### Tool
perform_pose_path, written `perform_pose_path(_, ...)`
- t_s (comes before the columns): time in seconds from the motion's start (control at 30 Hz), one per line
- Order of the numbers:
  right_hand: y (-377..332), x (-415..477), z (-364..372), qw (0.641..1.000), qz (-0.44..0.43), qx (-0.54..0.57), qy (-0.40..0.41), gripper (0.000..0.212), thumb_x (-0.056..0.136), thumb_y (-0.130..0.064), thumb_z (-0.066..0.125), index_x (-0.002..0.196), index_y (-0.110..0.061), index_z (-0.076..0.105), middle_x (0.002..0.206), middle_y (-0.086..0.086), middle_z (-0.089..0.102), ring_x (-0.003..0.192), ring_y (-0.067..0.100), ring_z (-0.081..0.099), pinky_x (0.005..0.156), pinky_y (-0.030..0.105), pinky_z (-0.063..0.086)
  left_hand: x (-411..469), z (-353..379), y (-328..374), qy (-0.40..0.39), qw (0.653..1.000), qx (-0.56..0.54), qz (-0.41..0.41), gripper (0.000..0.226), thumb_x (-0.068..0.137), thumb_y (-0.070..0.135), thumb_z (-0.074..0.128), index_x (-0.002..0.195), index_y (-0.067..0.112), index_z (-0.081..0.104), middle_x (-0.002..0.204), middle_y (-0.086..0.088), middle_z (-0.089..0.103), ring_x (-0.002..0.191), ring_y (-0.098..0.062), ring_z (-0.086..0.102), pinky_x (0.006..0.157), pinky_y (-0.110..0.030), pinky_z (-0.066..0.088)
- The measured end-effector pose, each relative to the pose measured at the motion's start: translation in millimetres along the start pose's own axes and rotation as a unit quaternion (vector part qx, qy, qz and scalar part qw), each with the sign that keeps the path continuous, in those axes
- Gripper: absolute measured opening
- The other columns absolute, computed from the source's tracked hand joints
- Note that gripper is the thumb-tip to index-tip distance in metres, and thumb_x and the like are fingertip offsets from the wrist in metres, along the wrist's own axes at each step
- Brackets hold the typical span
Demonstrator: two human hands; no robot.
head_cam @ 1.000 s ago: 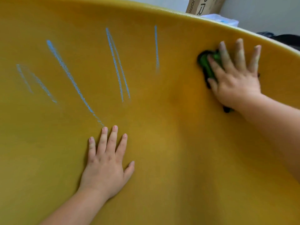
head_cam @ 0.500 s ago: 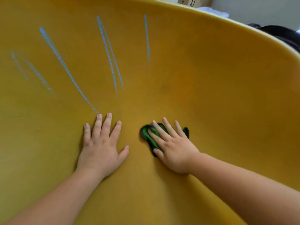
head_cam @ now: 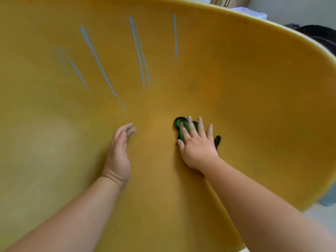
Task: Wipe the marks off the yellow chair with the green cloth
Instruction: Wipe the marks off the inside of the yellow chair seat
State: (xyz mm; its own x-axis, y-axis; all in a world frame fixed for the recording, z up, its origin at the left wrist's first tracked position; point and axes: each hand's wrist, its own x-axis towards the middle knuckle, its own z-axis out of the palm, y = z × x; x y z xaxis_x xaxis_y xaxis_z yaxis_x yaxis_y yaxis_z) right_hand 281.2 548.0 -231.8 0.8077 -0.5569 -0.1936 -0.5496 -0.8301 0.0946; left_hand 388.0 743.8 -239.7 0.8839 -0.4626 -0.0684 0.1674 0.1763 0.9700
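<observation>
The yellow chair point(head_cam: 245, 91) fills almost the whole view, its curved shell facing me. Several blue chalk marks point(head_cam: 101, 68) run in long strokes across its upper left and middle part. My right hand point(head_cam: 197, 146) lies flat with straight fingers on the green cloth point(head_cam: 180, 124), pressing it against the chair low in the middle. The cloth shows at the fingertips and beside the little finger. My left hand point(head_cam: 118, 155) is to the left of it, turned on its edge with fingers relaxed, holding nothing.
Beyond the chair's top rim stand a cardboard box point(head_cam: 229, 1) and a white object point(head_cam: 249, 12). A dark object point(head_cam: 320, 35) sits behind the rim at the right. Pale floor and a blue-grey thing point(head_cam: 329, 199) show at the lower right.
My right hand slid the cloth from the upper right rim down to the middle of the chair. My left hand went from lying flat to standing on its edge.
</observation>
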Motion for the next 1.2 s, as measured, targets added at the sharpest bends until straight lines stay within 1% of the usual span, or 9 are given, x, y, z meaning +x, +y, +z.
perform_pose_path(0.23,-69,-44,12,0.971,-0.210,0.077,-0.083,0.054,0.110,-0.044,0.021,0.161,-0.040,0.004,0.168,-0.014,-0.014,0.154,0.022,-0.024,0.125,0.051,-0.009,-10,-36,40,0.093,0.935,-0.324,-0.112,0.083,0.088,0.074,0.020,0.134,0.016,0.055,0.129,-0.021,0.061,0.130,-0.033,0.049,0.117,-0.050,0.021)
perform_pose_path(0.33,-67,-55,-3,0.955,-0.193,0.211,-0.076,0.049,0.111,-0.035,0.026,0.160,-0.036,0.022,0.169,-0.015,0.006,0.156,0.016,-0.013,0.128,0.044,-0.002,-17,-41,43,0.098,0.935,-0.317,-0.124,0.084,0.087,0.076,0.019,0.134,0.017,0.056,0.130,-0.020,0.061,0.131,-0.032,0.047,0.117,-0.049,0.019)
perform_pose_path(0.43,-87,-81,-31,0.872,-0.182,0.450,-0.062,0.046,0.111,-0.021,0.033,0.154,-0.037,0.036,0.153,-0.032,0.022,0.152,0.000,0.005,0.121,0.017,0.001,-23,-30,44,0.095,0.944,-0.284,-0.136,0.084,0.087,0.077,0.017,0.133,0.020,0.057,0.131,-0.015,0.060,0.132,-0.028,0.047,0.107,-0.043,0.031)
perform_pose_path(0.53,-114,-111,-35,0.827,-0.293,0.476,-0.057,0.057,0.105,-0.004,0.041,0.155,-0.029,0.036,0.157,-0.021,0.031,0.149,-0.007,0.018,0.119,0.011,0.011,-23,-17,44,0.102,0.949,-0.258,-0.150,0.083,0.088,0.077,0.015,0.131,0.020,0.058,0.131,-0.013,0.060,0.129,-0.026,0.049,0.104,-0.045,0.032)
perform_pose_path(0.63,-102,-120,-22,0.849,-0.307,0.423,-0.081,0.061,0.097,0.000,0.043,0.153,-0.024,0.044,0.157,-0.007,0.044,0.146,0.001,0.034,0.121,0.020,0.024,-19,-25,42,0.122,0.958,-0.216,-0.142,0.081,0.091,0.073,0.012,0.127,0.018,0.060,0.131,-0.013,0.060,0.128,-0.026,0.049,0.109,-0.045,0.025)
perform_pose_path(0.8,-78,-124,-15,0.908,-0.374,0.106,-0.156,0.053,0.107,-0.029,0.039,0.158,-0.036,0.030,0.170,-0.013,0.002,0.156,0.008,0.001,0.125,0.025,-0.004,-16,-55,38,0.151,0.981,0.009,-0.118,0.045,0.100,0.055,0.033,0.114,0.023,0.060,0.117,-0.004,0.064,0.110,-0.020,0.061,0.093,-0.040,0.050)
perform_pose_path(0.97,-51,-69,-3,0.987,-0.127,-0.028,-0.094,0.071,0.088,-0.080,0.000,0.154,-0.057,-0.008,0.167,0.004,-0.025,0.153,0.034,-0.023,0.118,0.070,-0.009,-10,-67,38,0.133,0.961,0.240,-0.019,0.007,0.090,0.036,0.060,0.089,0.029,0.062,0.089,0.008,0.063,0.074,-0.012,0.057,0.069,-0.030,0.047)
perform_pose_path(1.1,-82,-27,1,0.995,0.000,0.038,-0.092,0.077,0.087,-0.082,-0.001,0.157,-0.051,-0.008,0.166,0.012,-0.027,0.151,0.040,-0.026,0.115,0.073,-0.011,3,-92,53,0.114,0.887,0.448,0.001,0.015,0.089,0.036,0.060,0.099,0.025,0.063,0.106,0.003,0.064,0.090,-0.021,0.060,0.080,-0.033,0.050)
perform_pose_path(1.2,-150,-67,4,0.980,-0.176,0.031,-0.086,0.077,0.090,-0.081,0.002,0.157,-0.047,-0.010,0.166,0.001,-0.026,0.153,0.036,-0.024,0.116,0.068,-0.017,7,-106,72,0.088,0.815,0.572,0.039,0.024,0.089,0.034,0.059,0.109,0.022,0.063,0.117,-0.007,0.063,0.110,-0.032,0.055,0.096,-0.038,0.045)
